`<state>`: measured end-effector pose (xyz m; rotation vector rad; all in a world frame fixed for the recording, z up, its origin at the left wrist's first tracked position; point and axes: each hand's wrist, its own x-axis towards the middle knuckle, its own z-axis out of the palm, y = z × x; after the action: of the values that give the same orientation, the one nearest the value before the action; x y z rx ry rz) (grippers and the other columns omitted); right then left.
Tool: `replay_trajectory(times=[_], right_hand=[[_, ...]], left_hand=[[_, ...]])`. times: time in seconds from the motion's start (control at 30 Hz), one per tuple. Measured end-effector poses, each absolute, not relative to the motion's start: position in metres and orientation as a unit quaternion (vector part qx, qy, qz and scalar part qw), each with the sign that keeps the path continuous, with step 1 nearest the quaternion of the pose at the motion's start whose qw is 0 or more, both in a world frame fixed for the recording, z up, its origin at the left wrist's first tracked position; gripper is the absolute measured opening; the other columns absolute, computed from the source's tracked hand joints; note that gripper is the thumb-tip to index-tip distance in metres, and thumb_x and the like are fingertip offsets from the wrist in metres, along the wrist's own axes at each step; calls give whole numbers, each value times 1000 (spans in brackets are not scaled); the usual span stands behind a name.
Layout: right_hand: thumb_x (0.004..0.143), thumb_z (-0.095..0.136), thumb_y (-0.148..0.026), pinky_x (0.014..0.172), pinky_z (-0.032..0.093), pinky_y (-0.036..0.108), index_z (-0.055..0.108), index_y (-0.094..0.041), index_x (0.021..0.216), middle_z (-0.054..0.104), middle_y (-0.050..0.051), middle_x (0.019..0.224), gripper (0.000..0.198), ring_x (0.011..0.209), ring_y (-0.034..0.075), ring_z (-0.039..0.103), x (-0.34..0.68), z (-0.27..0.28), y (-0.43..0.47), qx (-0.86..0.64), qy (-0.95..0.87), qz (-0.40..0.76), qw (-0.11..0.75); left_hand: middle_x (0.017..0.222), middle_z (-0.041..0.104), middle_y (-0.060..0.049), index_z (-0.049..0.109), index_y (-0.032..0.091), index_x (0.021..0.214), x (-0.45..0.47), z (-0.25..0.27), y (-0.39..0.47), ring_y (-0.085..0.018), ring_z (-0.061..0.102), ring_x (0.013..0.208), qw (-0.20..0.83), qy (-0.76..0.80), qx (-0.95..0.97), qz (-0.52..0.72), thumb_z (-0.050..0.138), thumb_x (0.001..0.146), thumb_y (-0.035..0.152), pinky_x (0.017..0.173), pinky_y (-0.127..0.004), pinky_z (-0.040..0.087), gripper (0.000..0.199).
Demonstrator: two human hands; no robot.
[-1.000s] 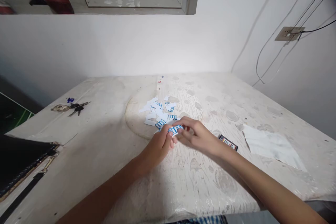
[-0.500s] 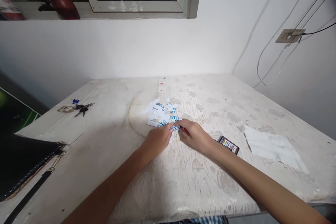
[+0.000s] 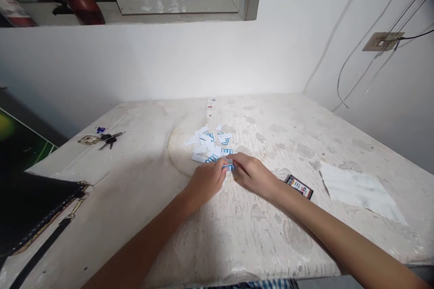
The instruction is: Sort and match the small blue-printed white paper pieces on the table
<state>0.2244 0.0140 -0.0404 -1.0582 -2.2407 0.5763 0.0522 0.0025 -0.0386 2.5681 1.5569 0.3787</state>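
Between my two hands is a small white piece of paper [image 3: 230, 167] with blue markings, held just above the table near its middle. My left hand [image 3: 208, 179] pinches its left end, thumb and fingers closed. On the other end, the fingers of my right hand [image 3: 252, 172] are pressed together around the paper. Right behind my fingertips lies a loose pile of torn paper scraps [image 3: 200, 149], plain white or marked in blue. The fingers partly hide the held piece.
Keys [image 3: 110, 139] with a keychain lie at the left, beyond a black bag [image 3: 40, 207] with a strap. A small dark box [image 3: 300, 187] sits by my right forearm. Farther right is a white cloth or paper sheet [image 3: 359, 192]. A wall [image 3: 203, 63] closes off the back.
The view has shifted slightly. The held paper piece has tilted a little between my fingers, and a scrap that lay just below my hands no longer shows.
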Motion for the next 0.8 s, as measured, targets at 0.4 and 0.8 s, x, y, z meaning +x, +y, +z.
replay_trajectory(times=[0.4,0.8], right_hand=[[76,37,-1,73,43,28,51,-18,111,59,7,99,41,86,17,55,222,-48,15,-381,-846,229,295],[78,36,-2,73,44,29,46,-18,116,57,8,101,42,87,17,55,221,-48,12,-349,-868,213,281]], left_hand=[[83,62,-6,48,16,99,57,-39,2,-17,58,72,65,508,852,113,23,92,26,59,-26,38,28],[64,58,-4,52,16,82,55,-39,2,-15,52,55,-31,489,867,91,23,91,27,49,-26,26,32]])
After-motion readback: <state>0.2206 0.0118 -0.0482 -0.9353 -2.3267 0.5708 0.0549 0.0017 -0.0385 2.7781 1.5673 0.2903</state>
